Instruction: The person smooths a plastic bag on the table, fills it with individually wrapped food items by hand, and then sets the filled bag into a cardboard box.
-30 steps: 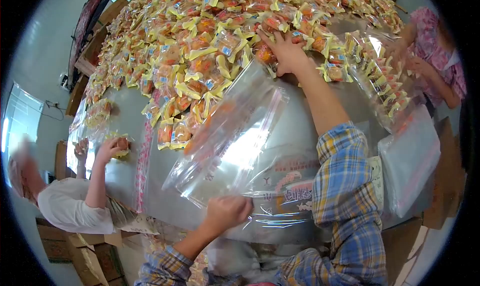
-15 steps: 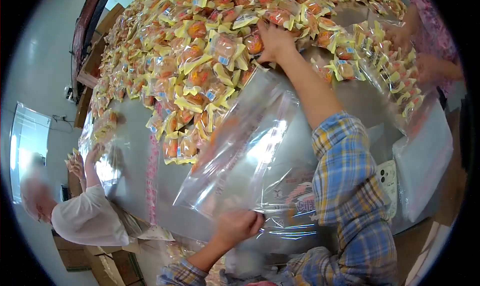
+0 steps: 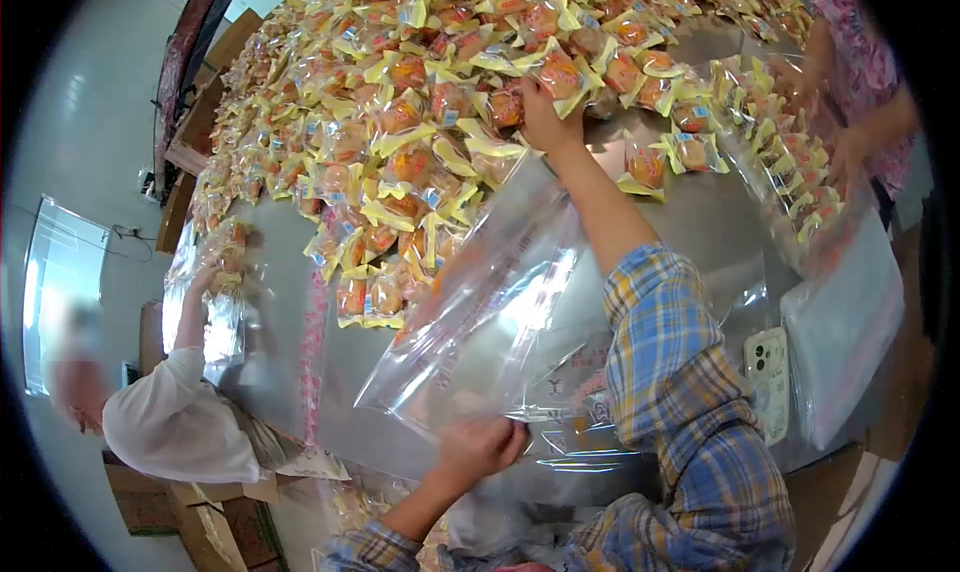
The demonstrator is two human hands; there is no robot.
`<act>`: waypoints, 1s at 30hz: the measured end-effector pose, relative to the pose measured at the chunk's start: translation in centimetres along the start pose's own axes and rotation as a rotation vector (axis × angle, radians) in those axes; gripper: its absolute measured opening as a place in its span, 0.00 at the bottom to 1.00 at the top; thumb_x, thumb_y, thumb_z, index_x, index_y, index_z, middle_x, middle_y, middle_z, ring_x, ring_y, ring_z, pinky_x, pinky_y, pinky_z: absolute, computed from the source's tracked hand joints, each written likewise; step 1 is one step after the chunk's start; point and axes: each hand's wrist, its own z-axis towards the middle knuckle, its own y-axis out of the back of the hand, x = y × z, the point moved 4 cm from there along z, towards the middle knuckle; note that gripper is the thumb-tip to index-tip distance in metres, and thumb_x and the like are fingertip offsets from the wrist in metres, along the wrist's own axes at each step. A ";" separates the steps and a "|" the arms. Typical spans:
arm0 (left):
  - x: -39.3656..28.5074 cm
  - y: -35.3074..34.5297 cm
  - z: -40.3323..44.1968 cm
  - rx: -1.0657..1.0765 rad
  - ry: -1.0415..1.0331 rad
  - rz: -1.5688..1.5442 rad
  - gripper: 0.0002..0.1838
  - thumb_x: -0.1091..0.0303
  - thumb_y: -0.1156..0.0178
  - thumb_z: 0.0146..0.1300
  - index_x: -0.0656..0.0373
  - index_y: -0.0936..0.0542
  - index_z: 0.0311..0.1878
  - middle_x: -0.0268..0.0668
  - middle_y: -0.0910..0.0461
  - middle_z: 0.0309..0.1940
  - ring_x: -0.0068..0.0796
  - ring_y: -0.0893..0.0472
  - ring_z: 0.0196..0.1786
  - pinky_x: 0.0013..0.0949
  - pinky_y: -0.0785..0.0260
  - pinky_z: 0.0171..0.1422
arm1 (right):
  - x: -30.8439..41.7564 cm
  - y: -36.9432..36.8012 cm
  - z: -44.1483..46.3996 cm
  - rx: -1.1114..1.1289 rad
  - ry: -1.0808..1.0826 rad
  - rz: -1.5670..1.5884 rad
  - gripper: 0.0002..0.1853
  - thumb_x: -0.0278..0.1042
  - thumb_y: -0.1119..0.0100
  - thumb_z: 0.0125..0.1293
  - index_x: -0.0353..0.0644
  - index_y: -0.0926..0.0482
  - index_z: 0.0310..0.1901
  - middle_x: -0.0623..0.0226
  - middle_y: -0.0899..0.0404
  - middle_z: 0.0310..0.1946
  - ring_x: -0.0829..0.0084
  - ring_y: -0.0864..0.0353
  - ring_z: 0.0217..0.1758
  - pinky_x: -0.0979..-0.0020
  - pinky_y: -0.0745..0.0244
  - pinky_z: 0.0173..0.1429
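My left hand (image 3: 482,446) is closed in a fist, gripping the near edge of a large clear plastic bag (image 3: 490,322) with printed stripes. The bag lies stretched slantwise over the metal table (image 3: 270,302), up toward the pile. At the pile's near side, my right hand (image 3: 553,122) has its fingers curled round a wrapped bun (image 3: 504,108) in clear and yellow packaging. Its thumb is mostly hidden. Another wrapped bun (image 3: 560,73) sits just above this hand. Many more such buns (image 3: 400,162) are heaped to the left and behind.
A co-worker in pink (image 3: 870,92) handles a filled clear bag (image 3: 785,162) at right. Another person in a white top (image 3: 185,427) reaches to the table at left. A phone (image 3: 767,382) and a stack of plastic bags (image 3: 845,322) lie right. Cardboard boxes (image 3: 240,522) stand lower left.
My right hand has gone from spread over the pile to curled round a bun, and some nearby buns have shifted. My left hand keeps its hold on the bag.
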 end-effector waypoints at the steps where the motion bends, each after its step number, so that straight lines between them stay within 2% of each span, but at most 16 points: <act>1: -0.1 -0.1 0.1 -0.018 -0.003 -0.004 0.18 0.66 0.30 0.59 0.52 0.29 0.19 0.36 0.28 0.13 0.36 0.24 0.15 0.39 0.32 0.21 | 0.0 0.0 0.0 0.083 -0.009 0.001 0.25 0.28 0.37 0.57 0.42 0.26 0.59 0.50 0.22 0.60 0.40 0.28 0.69 0.37 0.38 0.73; 2: -0.3 -0.2 0.2 -0.034 -0.008 -0.012 0.19 0.67 0.30 0.59 0.53 0.30 0.19 0.37 0.29 0.12 0.37 0.25 0.14 0.40 0.32 0.21 | 0.0 0.3 -0.1 0.056 0.022 -0.029 0.32 0.29 0.35 0.55 0.38 0.28 0.64 0.45 0.21 0.56 0.37 0.27 0.68 0.40 0.37 0.74; 5: -0.5 0.0 0.4 -0.022 0.002 -0.017 0.18 0.68 0.30 0.59 0.53 0.30 0.19 0.37 0.28 0.12 0.37 0.24 0.15 0.40 0.32 0.21 | -0.2 -0.8 -0.3 -0.027 -0.068 0.236 0.41 0.32 0.32 0.54 0.41 0.33 0.73 0.43 0.25 0.61 0.34 0.31 0.70 0.40 0.38 0.74; 8: -0.4 0.1 0.6 0.012 -0.007 -0.017 0.18 0.68 0.31 0.59 0.53 0.29 0.19 0.37 0.28 0.13 0.36 0.24 0.15 0.39 0.32 0.21 | 1.7 -2.3 0.6 0.028 -0.261 0.243 0.45 0.42 0.25 0.52 0.52 0.32 0.75 0.47 0.33 0.67 0.44 0.40 0.76 0.25 0.44 0.71; 9: -0.3 0.0 0.5 0.025 -0.002 -0.005 0.18 0.68 0.31 0.59 0.53 0.29 0.19 0.37 0.27 0.13 0.36 0.24 0.15 0.39 0.31 0.21 | 1.7 -1.6 0.6 0.139 -0.297 0.128 0.44 0.44 0.25 0.53 0.54 0.31 0.73 0.50 0.30 0.64 0.50 0.37 0.75 0.21 0.44 0.70; 12: -0.2 -0.3 0.4 0.034 0.005 0.008 0.18 0.69 0.31 0.59 0.53 0.29 0.19 0.37 0.26 0.14 0.36 0.23 0.15 0.38 0.31 0.22 | 0.9 -2.3 1.0 0.118 -0.204 0.047 0.41 0.46 0.25 0.51 0.55 0.28 0.69 0.56 0.31 0.64 0.55 0.37 0.75 0.20 0.42 0.63; 15: -0.2 -0.5 0.4 -0.008 0.001 -0.005 0.18 0.69 0.31 0.59 0.54 0.30 0.19 0.37 0.26 0.14 0.36 0.23 0.16 0.38 0.31 0.22 | 0.6 -2.6 1.2 0.150 -0.197 0.007 0.37 0.47 0.26 0.54 0.57 0.28 0.67 0.56 0.32 0.66 0.55 0.37 0.75 0.21 0.41 0.63; 19: -0.3 -0.1 0.2 0.003 0.002 0.006 0.19 0.69 0.30 0.60 0.53 0.31 0.19 0.38 0.28 0.14 0.37 0.24 0.16 0.39 0.33 0.21 | 0.4 -1.6 1.5 0.255 -0.181 0.095 0.37 0.46 0.28 0.55 0.56 0.29 0.68 0.53 0.23 0.62 0.50 0.27 0.69 0.19 0.39 0.61; 20: -0.4 -0.2 0.2 0.009 -0.001 0.012 0.19 0.68 0.30 0.60 0.53 0.31 0.19 0.38 0.28 0.14 0.37 0.25 0.15 0.39 0.34 0.21 | 0.3 -0.8 1.6 0.288 -0.169 0.101 0.39 0.43 0.28 0.55 0.55 0.31 0.70 0.53 0.17 0.55 0.47 0.23 0.65 0.17 0.40 0.60; 23: -0.3 -0.4 0.1 -0.025 0.028 -0.015 0.20 0.67 0.30 0.61 0.53 0.31 0.19 0.39 0.28 0.14 0.38 0.26 0.15 0.41 0.35 0.20 | -1.3 -2.1 1.4 -0.006 -0.071 0.223 0.41 0.39 0.28 0.54 0.55 0.31 0.72 0.54 0.17 0.55 0.46 0.22 0.64 0.28 0.33 0.64; 24: -0.3 -0.5 0.0 -0.015 0.049 0.008 0.19 0.62 0.31 0.63 0.51 0.27 0.19 0.36 0.27 0.14 0.39 0.24 0.17 0.42 0.35 0.21 | -1.1 0.2 1.0 -0.275 0.020 0.066 0.41 0.33 0.29 0.54 0.56 0.31 0.73 0.56 0.19 0.55 0.48 0.23 0.63 0.42 0.26 0.64; 27: -0.5 -0.2 -0.1 -0.061 0.036 0.018 0.19 0.61 0.32 0.64 0.51 0.27 0.19 0.36 0.26 0.14 0.39 0.23 0.17 0.43 0.34 0.21 | -2.0 1.9 2.6 0.075 0.019 0.077 0.40 0.30 0.31 0.56 0.56 0.32 0.72 0.58 0.23 0.58 0.52 0.26 0.66 0.48 0.22 0.60; 28: -0.2 -0.4 -0.1 -0.049 0.045 0.025 0.19 0.61 0.33 0.64 0.51 0.26 0.18 0.36 0.25 0.15 0.39 0.22 0.18 0.42 0.33 0.21 | -2.1 2.8 2.4 0.202 -0.040 0.167 0.39 0.30 0.31 0.58 0.57 0.32 0.73 0.59 0.23 0.55 0.54 0.26 0.66 0.45 0.22 0.57; 30: -0.3 -0.4 -0.3 -0.039 0.057 0.056 0.19 0.60 0.34 0.65 0.51 0.25 0.19 0.37 0.24 0.16 0.39 0.21 0.18 0.42 0.31 0.22 | -1.8 4.9 2.7 0.223 -0.018 0.072 0.39 0.32 0.30 0.58 0.57 0.33 0.72 0.59 0.22 0.53 0.55 0.25 0.65 0.45 0.21 0.57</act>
